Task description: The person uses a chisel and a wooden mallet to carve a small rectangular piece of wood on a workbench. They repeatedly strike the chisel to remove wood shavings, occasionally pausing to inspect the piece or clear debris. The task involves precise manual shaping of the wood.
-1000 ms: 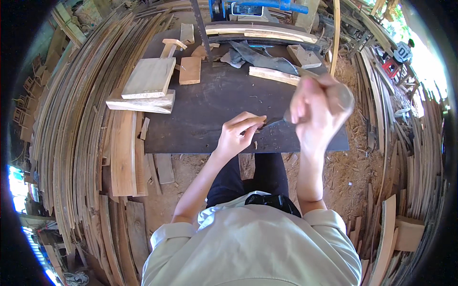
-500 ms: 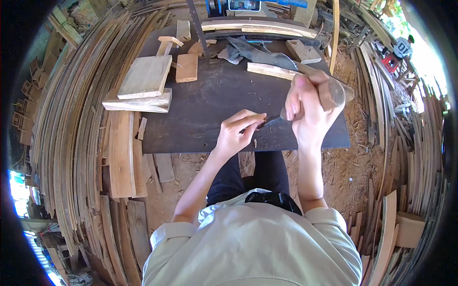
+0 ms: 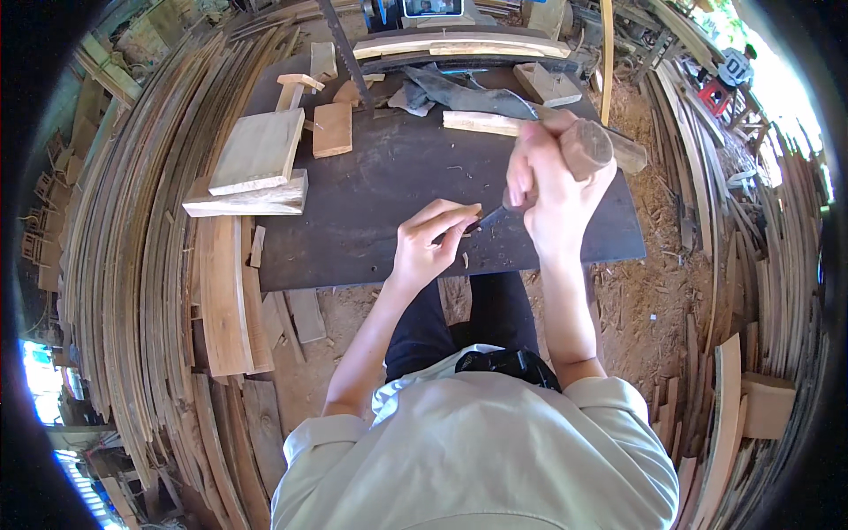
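Note:
Near the front edge of the dark worktop (image 3: 371, 247), my left hand (image 3: 426, 243) has thumb and forefinger pinched together at a small dark piece, too small to make out, beside a thin dark blade (image 3: 491, 216). My right hand (image 3: 555, 199) is closed round a wooden tool (image 3: 586, 148) with a thick round end, raised above the worktop to the right of the left hand. The blade's far end runs toward the right hand and is partly hidden by it. A few wood chips (image 3: 465, 261) lie just below my left fingers.
Stacked boards (image 3: 258, 146) and a small orange-brown block (image 3: 332, 130) sit left. Grey cloth (image 3: 464, 93) and light strips (image 3: 481, 121) lie behind my hands. Long timber piles (image 3: 124, 247) flank both sides. A person (image 3: 735, 66) is at the far right near a red stool (image 3: 714, 97).
The whole scene has shifted slightly left in the view. My right hand and the wooden tool have moved a little leftward, the tool's round end tilting. My left hand keeps its pinch.

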{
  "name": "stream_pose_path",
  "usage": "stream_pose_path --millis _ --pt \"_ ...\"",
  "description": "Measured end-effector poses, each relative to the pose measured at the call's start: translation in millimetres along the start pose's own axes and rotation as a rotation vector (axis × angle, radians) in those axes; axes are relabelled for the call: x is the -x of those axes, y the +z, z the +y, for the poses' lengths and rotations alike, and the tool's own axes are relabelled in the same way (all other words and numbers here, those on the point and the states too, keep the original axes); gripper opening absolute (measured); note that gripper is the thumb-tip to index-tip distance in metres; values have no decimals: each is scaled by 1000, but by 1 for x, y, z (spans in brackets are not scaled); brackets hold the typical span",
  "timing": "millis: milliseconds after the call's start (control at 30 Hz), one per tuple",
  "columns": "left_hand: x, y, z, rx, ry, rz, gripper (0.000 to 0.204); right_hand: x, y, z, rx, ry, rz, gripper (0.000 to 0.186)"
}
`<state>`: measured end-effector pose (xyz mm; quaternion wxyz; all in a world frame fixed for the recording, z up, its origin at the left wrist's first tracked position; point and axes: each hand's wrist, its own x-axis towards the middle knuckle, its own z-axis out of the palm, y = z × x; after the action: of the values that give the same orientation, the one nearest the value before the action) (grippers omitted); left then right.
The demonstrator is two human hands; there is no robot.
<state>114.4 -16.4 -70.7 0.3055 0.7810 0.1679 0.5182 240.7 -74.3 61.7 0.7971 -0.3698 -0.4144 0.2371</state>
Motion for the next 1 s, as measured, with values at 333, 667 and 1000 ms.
stream_pose_path --millis 333,667,1000 --pt "2 0 -4 19 -60 -1 22 -10 -5 4 -59 7 -25 16" --pt "0 2 -14 43 -265 134 18 3 -18 7 -127 -17 -46 10" --pt "-4 4 -18 60 -323 153 20 7 -34 -3 -29 -105 -56 25"
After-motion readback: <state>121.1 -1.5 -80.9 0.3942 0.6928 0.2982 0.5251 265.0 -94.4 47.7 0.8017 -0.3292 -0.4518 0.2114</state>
